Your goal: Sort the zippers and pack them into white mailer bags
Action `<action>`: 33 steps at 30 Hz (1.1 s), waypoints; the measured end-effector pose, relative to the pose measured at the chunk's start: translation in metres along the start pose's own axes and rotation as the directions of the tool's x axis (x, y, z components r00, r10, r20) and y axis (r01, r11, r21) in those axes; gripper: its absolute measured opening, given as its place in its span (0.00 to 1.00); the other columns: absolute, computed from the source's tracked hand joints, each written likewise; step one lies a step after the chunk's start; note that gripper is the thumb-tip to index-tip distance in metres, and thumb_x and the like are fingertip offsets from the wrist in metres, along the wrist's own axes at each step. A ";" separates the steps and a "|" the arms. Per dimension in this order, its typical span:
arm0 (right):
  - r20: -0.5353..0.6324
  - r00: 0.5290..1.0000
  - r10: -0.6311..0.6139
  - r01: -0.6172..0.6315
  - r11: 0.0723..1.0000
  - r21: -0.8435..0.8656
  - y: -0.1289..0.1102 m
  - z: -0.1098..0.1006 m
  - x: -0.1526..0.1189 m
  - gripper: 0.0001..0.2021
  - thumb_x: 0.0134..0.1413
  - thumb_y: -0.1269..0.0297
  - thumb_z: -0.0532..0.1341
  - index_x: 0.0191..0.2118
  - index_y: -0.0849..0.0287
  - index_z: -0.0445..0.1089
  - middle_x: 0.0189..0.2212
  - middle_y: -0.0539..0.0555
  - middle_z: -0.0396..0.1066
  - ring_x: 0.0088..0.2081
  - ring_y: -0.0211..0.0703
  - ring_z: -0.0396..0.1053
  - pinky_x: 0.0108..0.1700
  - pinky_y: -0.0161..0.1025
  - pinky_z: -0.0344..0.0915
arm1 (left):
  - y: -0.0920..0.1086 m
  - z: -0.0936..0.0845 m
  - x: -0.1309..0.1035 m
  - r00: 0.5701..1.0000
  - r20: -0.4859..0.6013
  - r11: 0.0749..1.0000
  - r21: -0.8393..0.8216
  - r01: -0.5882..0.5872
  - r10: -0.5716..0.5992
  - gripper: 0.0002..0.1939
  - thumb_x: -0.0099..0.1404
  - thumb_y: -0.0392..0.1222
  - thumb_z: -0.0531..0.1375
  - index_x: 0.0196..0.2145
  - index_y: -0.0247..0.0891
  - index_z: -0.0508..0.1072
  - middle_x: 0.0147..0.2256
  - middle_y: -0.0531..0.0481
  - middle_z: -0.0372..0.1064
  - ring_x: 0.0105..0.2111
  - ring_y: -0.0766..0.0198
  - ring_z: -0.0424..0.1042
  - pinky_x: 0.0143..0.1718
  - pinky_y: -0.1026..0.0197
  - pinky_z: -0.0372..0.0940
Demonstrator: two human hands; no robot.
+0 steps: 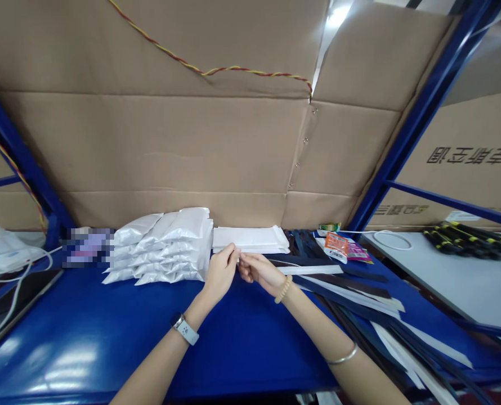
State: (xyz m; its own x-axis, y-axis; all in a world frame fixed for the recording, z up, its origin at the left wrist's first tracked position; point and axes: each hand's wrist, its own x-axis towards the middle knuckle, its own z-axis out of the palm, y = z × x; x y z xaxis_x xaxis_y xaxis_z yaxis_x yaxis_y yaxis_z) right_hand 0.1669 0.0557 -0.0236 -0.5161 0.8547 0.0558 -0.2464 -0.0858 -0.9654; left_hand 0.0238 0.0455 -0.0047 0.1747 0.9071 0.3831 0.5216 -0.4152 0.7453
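My left hand (222, 271) and my right hand (260, 271) meet fingertip to fingertip over the blue tabletop (233, 343). Both are closed in a pinch. Something small and pale seems to be between the fingertips, but I cannot make out what it is. Just behind the hands lies a flat stack of white paper-like sleeves (250, 237). Beside my left hand, puffy white packets (170, 242) are piled in layers. Long black and white strips (360, 295) fan out across the table to the right of my right hand.
Small snack packets (337, 244) lie at the back right. A dark tablet-like device (18, 304) with a white cable rests at the left edge. Cardboard (183, 140) walls the back between blue metal posts (415, 118). Black-and-yellow bundled items (474, 241) sit on the neighbouring table.
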 end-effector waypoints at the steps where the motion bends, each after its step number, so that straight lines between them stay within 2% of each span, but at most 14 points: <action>1: -0.009 1.000 -0.018 0.018 1.000 -0.016 0.000 0.000 0.000 0.19 0.51 0.47 0.58 0.27 0.59 0.60 0.19 0.46 0.57 0.20 0.32 0.55 0.22 0.33 0.47 | 0.000 0.000 0.000 1.000 -0.009 1.000 0.015 -0.002 0.002 0.17 0.67 0.50 0.44 0.24 0.40 0.54 0.18 0.57 0.54 0.21 0.68 0.58 0.25 0.65 0.51; 5: -0.113 0.982 -0.152 0.132 0.977 -0.169 0.004 0.000 0.004 0.19 0.53 0.46 0.56 0.25 0.58 0.59 0.19 0.46 0.56 0.20 0.33 0.55 0.24 0.34 0.50 | 0.002 0.001 -0.002 0.997 -0.072 0.996 0.082 -0.027 0.033 0.16 0.67 0.48 0.44 0.23 0.40 0.56 0.20 0.56 0.56 0.22 0.67 0.59 0.27 0.65 0.52; 9: -0.180 0.933 -0.311 0.217 0.888 -0.406 0.004 -0.008 0.008 0.19 0.55 0.48 0.55 0.23 0.58 0.58 0.19 0.47 0.56 0.23 0.35 0.54 0.28 0.35 0.53 | 0.007 -0.002 -0.005 0.984 -0.175 0.993 0.119 -0.017 0.038 0.17 0.67 0.48 0.45 0.22 0.40 0.55 0.19 0.55 0.54 0.22 0.67 0.57 0.26 0.64 0.50; 12: -0.230 0.858 -0.458 0.223 0.738 -0.636 -0.004 -0.027 0.010 0.17 0.55 0.50 0.54 0.23 0.58 0.60 0.21 0.48 0.57 0.25 0.38 0.56 0.31 0.36 0.54 | 0.013 -0.008 -0.007 0.962 -0.271 0.994 0.104 -0.014 0.042 0.19 0.67 0.49 0.45 0.21 0.39 0.51 0.19 0.56 0.52 0.21 0.67 0.55 0.25 0.64 0.49; 15: -0.247 0.752 -0.612 0.163 0.536 -0.829 -0.018 -0.052 0.006 0.15 0.55 0.53 0.56 0.25 0.58 0.65 0.27 0.51 0.62 0.31 0.41 0.60 0.37 0.39 0.57 | 0.020 -0.015 -0.008 0.943 -0.330 0.996 0.084 -0.017 0.044 0.20 0.67 0.50 0.45 0.20 0.40 0.49 0.18 0.56 0.49 0.20 0.68 0.53 0.24 0.63 0.49; 18: -0.238 0.656 -0.716 0.088 0.386 -0.918 -0.033 -0.076 -0.005 0.13 0.54 0.55 0.56 0.26 0.58 0.68 0.34 0.55 0.65 0.38 0.45 0.63 0.43 0.42 0.57 | 0.025 -0.023 -0.009 0.920 -0.389 0.998 0.057 -0.024 0.044 0.19 0.67 0.49 0.45 0.20 0.40 0.49 0.17 0.56 0.47 0.20 0.68 0.52 0.24 0.64 0.49; 20: -0.227 0.621 -0.750 0.053 0.329 -0.943 -0.040 -0.090 -0.016 0.13 0.55 0.56 0.56 0.26 0.58 0.68 0.36 0.56 0.66 0.40 0.46 0.63 0.46 0.44 0.56 | 0.028 -0.030 -0.010 0.899 -0.437 0.999 0.014 -0.030 0.033 0.19 0.67 0.48 0.46 0.20 0.40 0.49 0.17 0.56 0.46 0.20 0.68 0.51 0.23 0.64 0.49; 22: -0.213 0.618 -0.757 0.035 0.297 -0.954 -0.043 -0.102 -0.032 0.12 0.55 0.57 0.56 0.26 0.58 0.67 0.37 0.56 0.67 0.41 0.46 0.64 0.48 0.46 0.55 | 0.028 -0.039 -0.012 0.878 -0.479 0.997 -0.063 -0.036 0.002 0.19 0.66 0.48 0.48 0.20 0.40 0.49 0.17 0.57 0.45 0.19 0.69 0.50 0.21 0.65 0.49; 25: -0.203 0.648 -0.734 0.024 0.287 -0.958 -0.043 -0.120 -0.061 0.13 0.55 0.57 0.56 0.25 0.58 0.66 0.37 0.55 0.69 0.42 0.46 0.65 0.49 0.46 0.56 | 0.021 -0.056 -0.018 0.849 -0.522 0.968 -0.246 -0.057 -0.083 0.19 0.64 0.48 0.52 0.20 0.39 0.51 0.18 0.58 0.45 0.18 0.71 0.49 0.19 0.67 0.47; 28: -0.228 0.674 -0.702 0.005 0.312 -0.950 -0.041 -0.133 -0.091 0.13 0.55 0.56 0.56 0.24 0.58 0.66 0.37 0.56 0.70 0.42 0.47 0.65 0.46 0.45 0.58 | 0.006 -0.075 -0.028 0.834 -0.498 0.848 -0.525 -0.071 -0.239 0.17 0.62 0.49 0.55 0.22 0.39 0.55 0.19 0.59 0.43 0.16 0.73 0.46 0.16 0.68 0.44; 30: -0.254 0.701 -0.667 -0.004 0.352 -0.936 -0.039 -0.135 -0.106 0.13 0.55 0.56 0.56 0.24 0.58 0.66 0.39 0.56 0.70 0.42 0.47 0.66 0.43 0.43 0.60 | -0.006 -0.085 -0.038 0.835 -0.434 0.755 -0.655 -0.036 -0.337 0.16 0.60 0.49 0.57 0.24 0.39 0.56 0.19 0.60 0.43 0.16 0.74 0.45 0.15 0.69 0.42; 31: -0.266 0.716 -0.645 -0.006 0.375 -0.927 -0.038 -0.133 -0.112 0.13 0.54 0.56 0.56 0.25 0.58 0.66 0.39 0.56 0.70 0.41 0.47 0.66 0.41 0.42 0.61 | -0.013 -0.089 -0.045 0.832 -0.417 0.738 -0.675 -0.014 -0.367 0.16 0.59 0.49 0.58 0.24 0.39 0.56 0.19 0.60 0.43 0.15 0.75 0.45 0.15 0.69 0.42; 33: -0.298 0.745 -0.597 -0.019 0.427 -0.904 -0.033 -0.123 -0.119 0.12 0.54 0.55 0.56 0.27 0.58 0.67 0.36 0.56 0.71 0.37 0.45 0.67 0.38 0.40 0.61 | -0.026 -0.095 -0.058 0.819 -0.417 0.770 -0.637 0.046 -0.394 0.16 0.59 0.50 0.57 0.24 0.39 0.57 0.19 0.60 0.43 0.15 0.74 0.46 0.15 0.69 0.42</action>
State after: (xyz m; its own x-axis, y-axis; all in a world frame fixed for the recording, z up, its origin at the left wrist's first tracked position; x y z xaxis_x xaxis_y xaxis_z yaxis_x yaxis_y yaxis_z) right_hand 0.3378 0.0198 -0.0299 0.0075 0.8402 0.5422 0.6461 0.4098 -0.6439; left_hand -0.0790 -0.0029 0.0058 -0.4102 0.8777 0.2477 -0.1219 -0.3220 0.9389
